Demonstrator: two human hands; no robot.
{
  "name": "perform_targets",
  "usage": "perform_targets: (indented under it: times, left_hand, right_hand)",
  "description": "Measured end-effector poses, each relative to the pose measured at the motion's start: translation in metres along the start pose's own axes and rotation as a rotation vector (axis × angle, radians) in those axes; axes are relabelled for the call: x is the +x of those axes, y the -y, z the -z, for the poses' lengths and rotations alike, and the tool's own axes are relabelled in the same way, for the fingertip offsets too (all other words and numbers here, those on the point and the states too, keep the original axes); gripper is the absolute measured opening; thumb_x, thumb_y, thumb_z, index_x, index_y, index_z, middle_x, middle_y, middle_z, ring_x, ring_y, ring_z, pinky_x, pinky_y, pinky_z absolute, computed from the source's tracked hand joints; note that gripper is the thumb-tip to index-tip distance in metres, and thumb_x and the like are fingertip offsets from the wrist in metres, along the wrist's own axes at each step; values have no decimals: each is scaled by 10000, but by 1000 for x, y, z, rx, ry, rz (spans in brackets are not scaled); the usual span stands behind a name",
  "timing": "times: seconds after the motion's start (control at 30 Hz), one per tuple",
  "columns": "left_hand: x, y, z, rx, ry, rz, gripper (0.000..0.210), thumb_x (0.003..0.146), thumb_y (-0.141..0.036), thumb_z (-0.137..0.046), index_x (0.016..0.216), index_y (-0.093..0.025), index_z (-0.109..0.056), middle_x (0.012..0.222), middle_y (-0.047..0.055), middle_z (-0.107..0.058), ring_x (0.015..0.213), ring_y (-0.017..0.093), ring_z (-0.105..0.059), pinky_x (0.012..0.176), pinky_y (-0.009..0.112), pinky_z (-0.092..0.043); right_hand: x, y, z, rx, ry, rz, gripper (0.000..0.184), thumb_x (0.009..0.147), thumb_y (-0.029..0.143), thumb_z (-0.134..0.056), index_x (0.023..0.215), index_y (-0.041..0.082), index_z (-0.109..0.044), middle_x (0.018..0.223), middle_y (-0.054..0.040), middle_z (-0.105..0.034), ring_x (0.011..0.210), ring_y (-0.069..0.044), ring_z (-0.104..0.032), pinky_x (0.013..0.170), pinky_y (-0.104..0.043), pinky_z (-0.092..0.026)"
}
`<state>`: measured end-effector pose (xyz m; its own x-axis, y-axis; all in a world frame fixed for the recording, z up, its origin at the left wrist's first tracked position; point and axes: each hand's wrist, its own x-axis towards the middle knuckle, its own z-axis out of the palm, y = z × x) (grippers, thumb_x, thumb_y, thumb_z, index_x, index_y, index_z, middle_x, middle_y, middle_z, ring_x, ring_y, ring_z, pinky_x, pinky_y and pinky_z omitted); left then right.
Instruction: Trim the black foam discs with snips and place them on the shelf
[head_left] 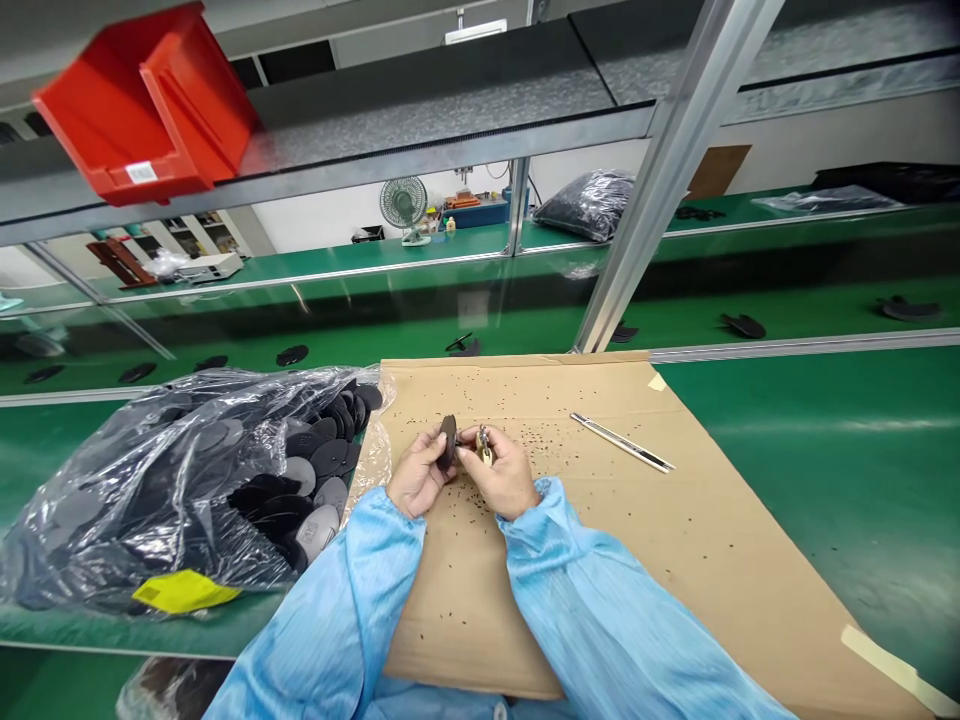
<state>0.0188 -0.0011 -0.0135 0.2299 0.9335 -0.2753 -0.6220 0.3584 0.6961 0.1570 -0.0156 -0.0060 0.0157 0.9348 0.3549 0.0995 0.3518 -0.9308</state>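
My left hand (417,474) is closed on a dark, flat oval piece (448,443), held on edge between thumb and fingers. Just to its right, my right hand (504,477) is closed around a small hand tool with pale yellow handles (485,452), which looks like nippers. The thumb and fingertips of that hand come up against the oval piece's right side. Exactly what they touch there is too small to make out. Beneath both hands lies a brown cardboard sheet (600,560), strewn with tiny dark scraps (546,437).
A clear plastic bag (150,480) full of similar dark ovals (330,457) lies at left. A slim cutter knife (622,442) rests right of my hands. Behind the cardboard, a green belt (360,325) carries scattered dark pieces. A metal post (652,200) and red bin (195,100) stand above.
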Motion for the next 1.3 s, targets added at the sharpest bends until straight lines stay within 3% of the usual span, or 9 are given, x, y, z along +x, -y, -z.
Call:
perform_targets:
  times: [0.17, 0.33, 0.67, 0.9, 1.0, 1.13, 1.23, 1.3]
  left_hand:
    - [-2, 3, -2, 7, 111, 26, 294, 731, -326, -735, 925, -133, -628, 812, 41, -607, 623, 97, -529, 492, 198, -403]
    - [-3, 1, -1, -48, 80, 78, 247, 754, -310, -714, 907, -126, -651, 750, 32, -584, 566, 79, -502, 451, 179, -371]
    - [-4, 3, 3, -104, 103, 125, 218, 743, -283, -730, 824, -106, -632, 715, 26, -539, 563, 67, -465, 450, 162, -370]
    - [0, 7, 6, -91, 94, 76, 235, 732, -296, -739, 823, -110, -627, 716, 24, -533, 565, 64, -454, 452, 163, -377]
    - [-1, 9, 2, -71, 30, 4, 239, 703, -226, -758, 871, -119, -626, 771, 31, -577, 622, 76, -513, 516, 171, -433]
    - [8, -4, -4, 51, -120, -133, 397, 641, -118, -761, 1008, -158, -615, 1015, 70, -636, 852, 148, -606, 695, 237, -506]
    - [33, -39, -4, 308, -247, -346, 409, 651, -127, -728, 1041, -168, -613, 1018, 74, -650, 920, 194, -613, 817, 321, -503]
    - [58, -73, -1, 601, -368, -549, 374, 681, -131, -685, 1049, -158, -624, 1001, 77, -652, 934, 206, -608, 878, 345, -476]
  right_hand:
    - [-2, 3, -1, -39, -3, 62, 152, 779, 255, -601, 914, 192, -630, 878, -46, -687, 765, -183, -648, 748, -314, -532]
    - [-4, 1, -1, -39, 36, 95, 178, 804, 240, -590, 975, 204, -626, 931, -44, -693, 830, -189, -661, 787, -316, -537]
    - [-6, 2, -2, -215, -30, 292, 127, 827, 213, -561, 926, 228, -638, 911, -34, -684, 856, -182, -645, 812, -310, -518]
    - [-6, 2, -7, -140, -34, 133, 83, 817, 265, -573, 871, 227, -623, 891, -42, -680, 816, -198, -642, 776, -331, -519]
    - [-4, -2, -6, -49, -93, 60, 123, 808, 298, -583, 889, 207, -605, 883, -48, -671, 777, -189, -628, 738, -319, -511]
    - [5, -15, 0, 19, -303, -25, 182, 765, 347, -613, 847, 189, -575, 808, -39, -632, 748, -182, -586, 732, -313, -477]
    - [12, -28, 2, 79, -394, -139, 232, 720, 376, -630, 833, 185, -564, 737, -11, -586, 673, -165, -544, 674, -296, -455]
    - [17, -36, 2, 126, -391, -179, 241, 708, 395, -621, 805, 185, -552, 685, 8, -545, 624, -154, -512, 624, -280, -433]
